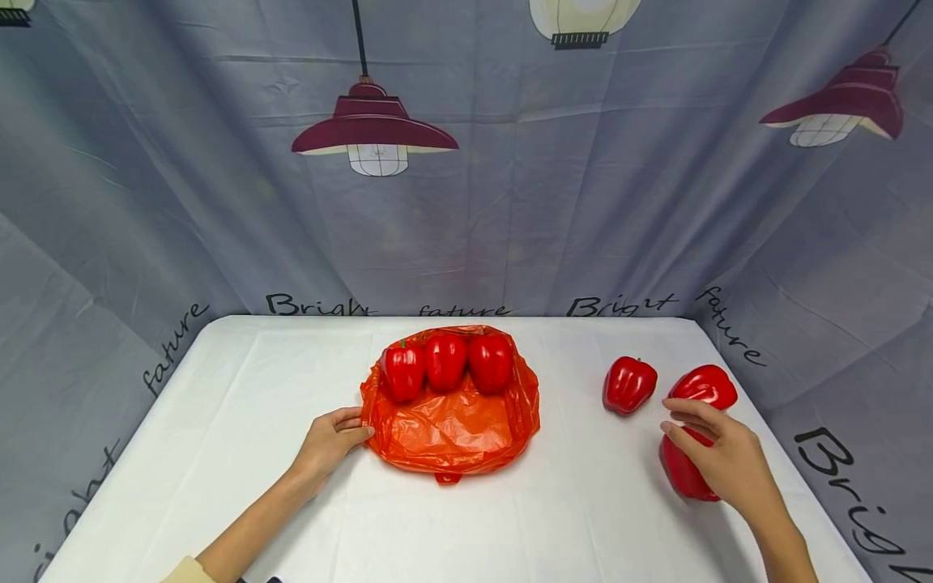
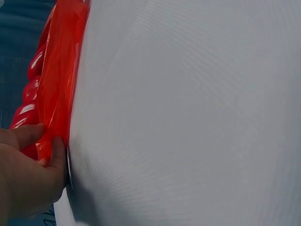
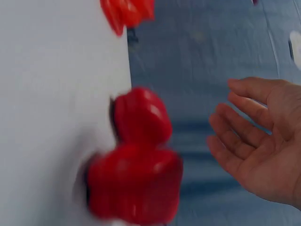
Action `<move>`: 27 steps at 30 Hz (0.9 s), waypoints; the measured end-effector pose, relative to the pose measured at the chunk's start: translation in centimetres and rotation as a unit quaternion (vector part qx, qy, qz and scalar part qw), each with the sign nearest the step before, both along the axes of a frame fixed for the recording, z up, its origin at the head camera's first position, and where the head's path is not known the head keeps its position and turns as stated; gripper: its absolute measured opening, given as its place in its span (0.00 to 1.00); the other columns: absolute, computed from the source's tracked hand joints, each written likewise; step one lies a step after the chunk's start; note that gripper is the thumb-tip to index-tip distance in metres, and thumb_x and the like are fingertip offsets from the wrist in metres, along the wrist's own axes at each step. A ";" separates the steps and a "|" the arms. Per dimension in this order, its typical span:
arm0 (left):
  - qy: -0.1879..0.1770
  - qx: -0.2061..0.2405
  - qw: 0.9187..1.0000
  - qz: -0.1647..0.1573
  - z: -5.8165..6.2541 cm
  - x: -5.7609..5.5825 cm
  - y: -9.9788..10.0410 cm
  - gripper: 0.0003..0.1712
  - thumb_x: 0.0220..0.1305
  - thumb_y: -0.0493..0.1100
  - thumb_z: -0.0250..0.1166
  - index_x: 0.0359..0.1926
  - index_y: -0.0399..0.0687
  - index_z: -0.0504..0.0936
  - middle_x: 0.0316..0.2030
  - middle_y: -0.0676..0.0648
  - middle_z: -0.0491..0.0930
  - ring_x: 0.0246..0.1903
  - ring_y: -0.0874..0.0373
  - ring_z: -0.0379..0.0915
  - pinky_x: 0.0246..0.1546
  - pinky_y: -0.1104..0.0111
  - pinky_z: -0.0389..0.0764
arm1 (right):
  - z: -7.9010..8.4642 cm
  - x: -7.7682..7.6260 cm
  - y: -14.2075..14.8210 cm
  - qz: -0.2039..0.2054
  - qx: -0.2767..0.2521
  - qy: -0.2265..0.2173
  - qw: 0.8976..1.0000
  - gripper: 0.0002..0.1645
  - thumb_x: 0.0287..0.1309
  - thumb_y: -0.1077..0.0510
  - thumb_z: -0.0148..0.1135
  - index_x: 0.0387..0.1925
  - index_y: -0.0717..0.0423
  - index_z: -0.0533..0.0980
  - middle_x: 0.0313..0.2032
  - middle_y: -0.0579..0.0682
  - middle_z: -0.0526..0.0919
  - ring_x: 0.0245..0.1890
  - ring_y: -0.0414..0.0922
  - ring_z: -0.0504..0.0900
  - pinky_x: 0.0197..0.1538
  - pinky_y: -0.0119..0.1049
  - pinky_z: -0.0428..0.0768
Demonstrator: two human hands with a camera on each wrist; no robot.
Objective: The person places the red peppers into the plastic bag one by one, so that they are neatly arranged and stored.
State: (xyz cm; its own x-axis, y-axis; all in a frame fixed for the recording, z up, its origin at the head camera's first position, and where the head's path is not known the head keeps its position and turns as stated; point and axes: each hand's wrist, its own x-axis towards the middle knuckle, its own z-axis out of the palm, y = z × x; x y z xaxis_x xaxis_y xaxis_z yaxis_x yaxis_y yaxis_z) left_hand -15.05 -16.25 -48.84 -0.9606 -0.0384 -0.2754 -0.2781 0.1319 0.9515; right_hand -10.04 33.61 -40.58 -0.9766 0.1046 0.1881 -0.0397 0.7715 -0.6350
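A red-orange plastic bag [image 1: 452, 433] lies with its mouth spread wide on the table, three red bell peppers [image 1: 445, 361] in a row along its far side. My left hand [image 1: 328, 441] pinches the bag's left rim between thumb and fingers, as the left wrist view also shows in the bag's edge [image 2: 61, 80]. Three more red bell peppers rest on the right: one [image 1: 629, 385] nearer the bag, one [image 1: 705, 387] behind my right hand, and one [image 1: 683, 470] partly hidden under it. That right hand [image 1: 729, 461] hovers with relaxed, parted fingers, holding nothing.
The white tabletop [image 1: 554, 518] ends at a grey-blue curtain [image 1: 474, 227] printed with lamps and lettering, which also runs along both sides. A small dark object [image 1: 273, 580] shows at the bottom edge near the left sleeve [image 1: 188, 572].
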 end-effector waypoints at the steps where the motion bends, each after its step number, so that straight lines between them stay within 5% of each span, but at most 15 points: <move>1: 0.001 -0.001 1.000 0.000 0.0 0.1 0.0 0.27 0.63 0.31 0.66 0.62 0.25 0.71 0.47 0.37 0.79 0.42 0.55 0.78 0.43 0.69 0.82 | -0.1 0.2 0.6 -0.012 0.000 -0.005 1.000 0.24 0.62 0.59 0.68 0.59 0.61 0.77 0.51 0.67 0.80 0.52 0.67 0.77 0.44 0.53 0.83; 3: 0.002 -0.002 1.000 0.002 0.2 0.2 0.0 0.27 0.63 0.31 0.66 0.62 0.25 0.72 0.47 0.37 0.79 0.42 0.55 0.78 0.43 0.70 0.82 | -0.5 0.7 1.9 -0.035 -0.007 -0.019 0.999 0.26 0.64 0.59 0.67 0.61 0.63 0.75 0.55 0.70 0.77 0.55 0.70 0.72 0.45 0.65 0.78; 5: 0.004 -0.002 1.000 0.004 0.2 0.2 0.1 0.26 0.63 0.31 0.66 0.61 0.26 0.72 0.47 0.37 0.80 0.42 0.55 0.79 0.43 0.70 0.82 | -1.1 1.0 3.1 -0.048 -0.016 -0.026 0.998 0.27 0.66 0.57 0.65 0.63 0.64 0.73 0.58 0.70 0.74 0.58 0.70 0.68 0.51 0.63 0.75; 9: 0.007 -0.004 1.000 0.006 0.1 0.2 0.1 0.26 0.63 0.30 0.65 0.62 0.26 0.72 0.47 0.37 0.80 0.42 0.55 0.79 0.43 0.71 0.82 | -2.5 1.4 5.4 -0.052 -0.048 -0.051 0.996 0.32 0.68 0.51 0.63 0.67 0.63 0.69 0.60 0.51 0.74 0.62 0.59 0.64 0.61 0.30 0.70; 12: 0.006 -0.003 1.000 0.006 0.1 0.2 0.0 0.27 0.63 0.31 0.65 0.62 0.26 0.72 0.47 0.37 0.80 0.42 0.55 0.79 0.43 0.70 0.82 | -3.3 1.5 6.8 -0.039 -0.067 -0.088 0.993 0.36 0.68 0.48 0.62 0.70 0.63 0.65 0.65 0.51 0.70 0.63 0.57 0.62 0.48 0.13 0.66; 16: 0.005 -0.002 1.000 0.007 0.2 0.2 0.0 0.27 0.63 0.31 0.66 0.62 0.26 0.72 0.46 0.37 0.80 0.41 0.56 0.79 0.42 0.71 0.82 | -4.0 1.4 7.9 -0.017 -0.088 -0.147 0.985 0.42 0.68 0.47 0.62 0.73 0.63 0.58 0.71 0.70 0.56 0.65 0.68 0.58 0.48 0.26 0.78; 21: 0.008 -0.002 1.000 0.003 0.2 0.1 0.1 0.27 0.63 0.31 0.66 0.62 0.25 0.72 0.47 0.36 0.79 0.41 0.55 0.78 0.42 0.70 0.82 | -4.8 1.2 8.6 -0.010 -0.122 -0.190 0.974 0.45 0.69 0.48 0.62 0.75 0.63 0.53 0.70 0.73 0.52 0.65 0.74 0.56 0.52 0.57 0.80; 27: 0.010 -0.002 1.000 0.005 0.1 0.1 0.2 0.27 0.63 0.31 0.66 0.61 0.26 0.72 0.47 0.37 0.80 0.42 0.55 0.79 0.42 0.70 0.82 | -5.5 0.9 9.0 -0.004 -0.135 -0.198 0.971 0.49 0.68 0.49 0.63 0.75 0.65 0.48 0.71 0.73 0.50 0.64 0.75 0.56 0.51 0.55 0.80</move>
